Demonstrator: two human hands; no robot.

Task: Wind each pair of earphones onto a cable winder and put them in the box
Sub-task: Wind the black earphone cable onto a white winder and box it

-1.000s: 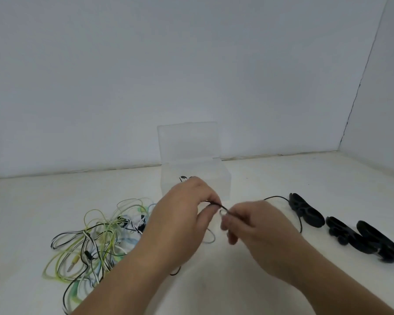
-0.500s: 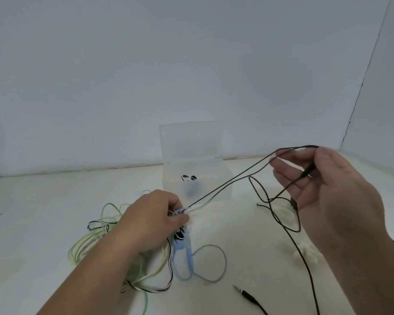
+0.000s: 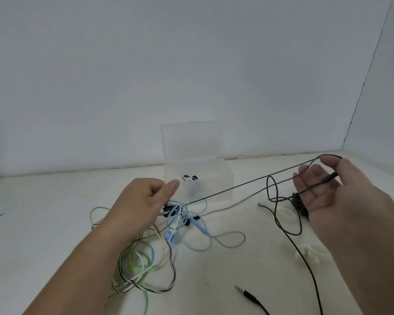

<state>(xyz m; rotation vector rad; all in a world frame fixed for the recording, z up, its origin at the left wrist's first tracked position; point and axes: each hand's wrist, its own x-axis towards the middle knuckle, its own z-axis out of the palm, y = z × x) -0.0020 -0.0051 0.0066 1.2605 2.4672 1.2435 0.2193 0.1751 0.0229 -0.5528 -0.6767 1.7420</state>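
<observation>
**Holding earphone cable taut over white table**

White tabletop (image 3: 43, 223), bare white walls (image 3: 191, 64), corner at right. One clear box (image 3: 223, 176), lid up, at rear. Two white winders (image 3: 308, 254), one black winder (image 3: 297, 202). Left hand (image 3: 141, 205) grips the tangle (image 3: 141, 262); right hand (image 3: 341, 205) pinches the black cable (image 3: 237, 186).

the taut black cable (image 3: 237, 186) runs left to right across the front of the open box (image 3: 223, 176), barring the near approach. a cable tangle (image 3: 135, 268) fills the near left. white winders (image 3: 309, 254) and a jack plug (image 3: 243, 291) lie near right. the table (image 3: 43, 212) offers room at far left.
</observation>
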